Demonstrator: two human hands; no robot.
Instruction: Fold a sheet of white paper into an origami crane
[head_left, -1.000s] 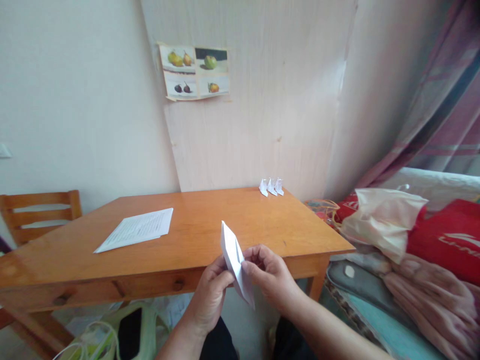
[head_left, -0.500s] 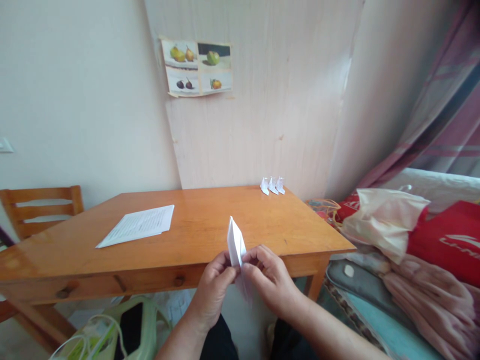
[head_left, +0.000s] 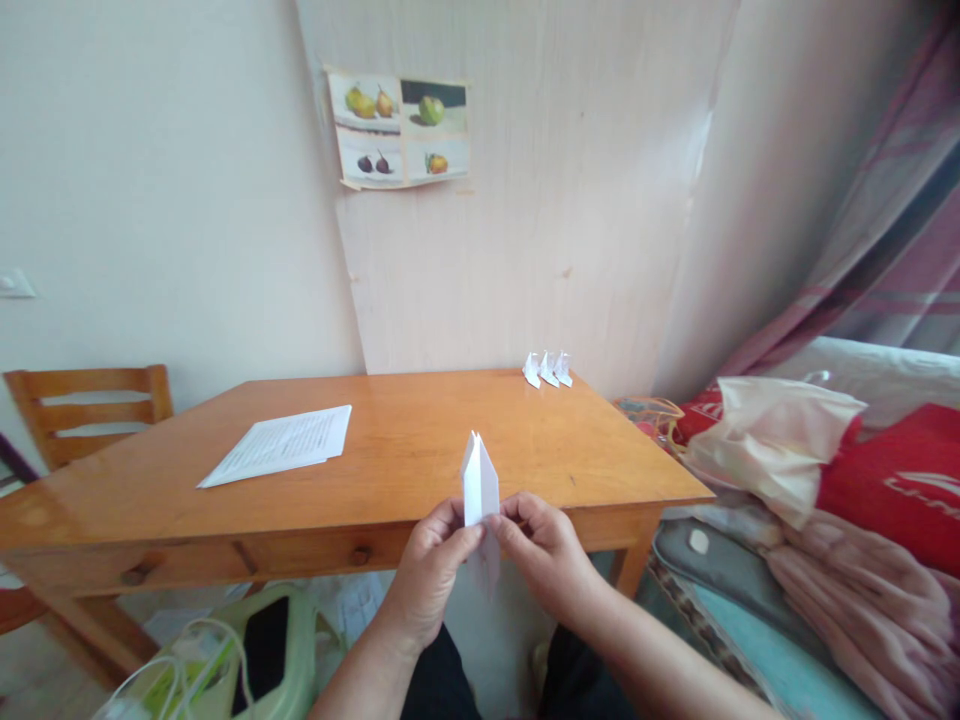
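A folded white paper piece [head_left: 479,488] stands upright between my hands, its pointed tip up, in front of the near edge of the wooden table [head_left: 390,450]. My left hand [head_left: 433,572] pinches its left side and my right hand [head_left: 546,555] pinches its right side; both are closed on it. Three small folded white paper figures [head_left: 547,369] stand in a row at the table's far right corner. A sheet of printed white paper [head_left: 281,444] lies flat on the table's left half.
A wooden chair [head_left: 86,410] stands at the table's left end. A pale green stool and bag [head_left: 247,650] sit on the floor under the table. To the right lies a bed with a beige plastic bag [head_left: 765,435], red fabric [head_left: 892,480] and pink cloth [head_left: 870,590]. A fruit picture [head_left: 401,128] hangs on the wall.
The folded paper has turned from a slanted position to upright between my fingers, and its lower part has drawn in behind my hands. The view has shifted slightly.
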